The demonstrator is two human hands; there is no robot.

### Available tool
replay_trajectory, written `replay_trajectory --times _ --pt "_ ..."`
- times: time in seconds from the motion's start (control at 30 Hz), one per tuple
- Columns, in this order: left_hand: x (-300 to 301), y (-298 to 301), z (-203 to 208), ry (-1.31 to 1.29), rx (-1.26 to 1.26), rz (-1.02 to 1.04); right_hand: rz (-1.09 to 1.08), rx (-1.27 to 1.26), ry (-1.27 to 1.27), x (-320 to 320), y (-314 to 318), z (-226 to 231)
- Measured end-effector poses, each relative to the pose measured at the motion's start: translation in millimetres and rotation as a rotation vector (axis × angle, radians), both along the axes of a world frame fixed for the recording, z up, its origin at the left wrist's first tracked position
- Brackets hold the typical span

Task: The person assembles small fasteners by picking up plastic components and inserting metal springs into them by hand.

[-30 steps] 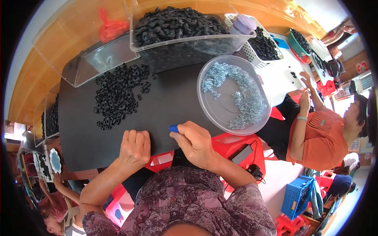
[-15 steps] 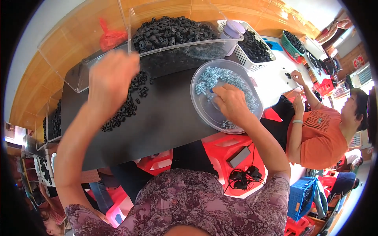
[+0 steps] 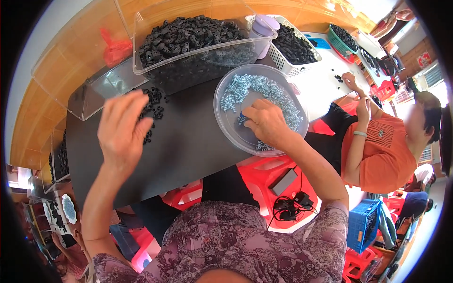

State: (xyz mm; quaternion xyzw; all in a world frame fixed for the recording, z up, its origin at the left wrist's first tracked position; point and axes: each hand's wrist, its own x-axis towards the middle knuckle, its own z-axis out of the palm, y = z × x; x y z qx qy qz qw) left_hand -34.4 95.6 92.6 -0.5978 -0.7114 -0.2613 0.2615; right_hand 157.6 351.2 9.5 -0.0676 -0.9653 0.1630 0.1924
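My left hand (image 3: 122, 129) is raised over the dark table, its fingers extended and the thumb apart, and nothing shows in it. Just beyond it lies a loose pile of small black plastic parts (image 3: 155, 106), partly hidden by the hand. My right hand (image 3: 266, 121) reaches into a round clear plastic basin (image 3: 225, 134), fingers pinched together. A bit of something blue (image 3: 241, 114) shows at its fingertips, too small to make out. Many small silvery coil springs (image 3: 258, 84) are heaped along the basin's far and right sides.
A large clear bin (image 3: 188, 61) full of black parts stands behind the table (image 3: 188, 141). Right of it are a lilac-lidded bottle (image 3: 262, 33) and a white basket (image 3: 283, 61) of black parts. A co-worker in orange (image 3: 384, 151) sits at the right. Cables lie on a red stool (image 3: 259, 177).
My left hand has come down and nearer, going from closed to open fingers. My right hand stays pinched inside the basin. The whole view has shifted slightly.
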Motion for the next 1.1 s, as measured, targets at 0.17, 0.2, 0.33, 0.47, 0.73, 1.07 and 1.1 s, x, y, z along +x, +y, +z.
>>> replay_trajectory --times 0.17,0.2,0.33,0.47,0.73,1.07,1.1 --pt "25.4 -16.9 -39.4 -0.247 -0.010 -0.045 0.030 0.011 -0.057 -6.1 -1.5 -0.9" --pt "30.5 -17.0 -44.1 -0.272 0.004 -0.060 0.032 0.015 -0.060 -4.6 -2.4 0.3" --pt "51.1 -5.9 -46.9 -0.412 0.039 -0.137 -0.021 -0.257 -0.055 2.5 -16.2 17.6" --pt "64.4 20.7 -39.6 -0.559 0.050 -0.229 -0.023 -0.496 -0.058 1.7 -43.5 45.6" --pt "59.1 0.5 -54.5 -0.911 0.093 -0.228 0.079 -0.917 -0.112 -29.4 -98.5 44.6" --pt "31.9 -46.3 -90.6 -1.302 0.207 0.151 0.067 -0.853 -0.022 -88.5 -157.9 -4.3" --pt "28.6 -47.7 -91.9 -1.300 0.212 0.159 0.062 -0.794 0.017 -92.4 -159.9 -7.6"
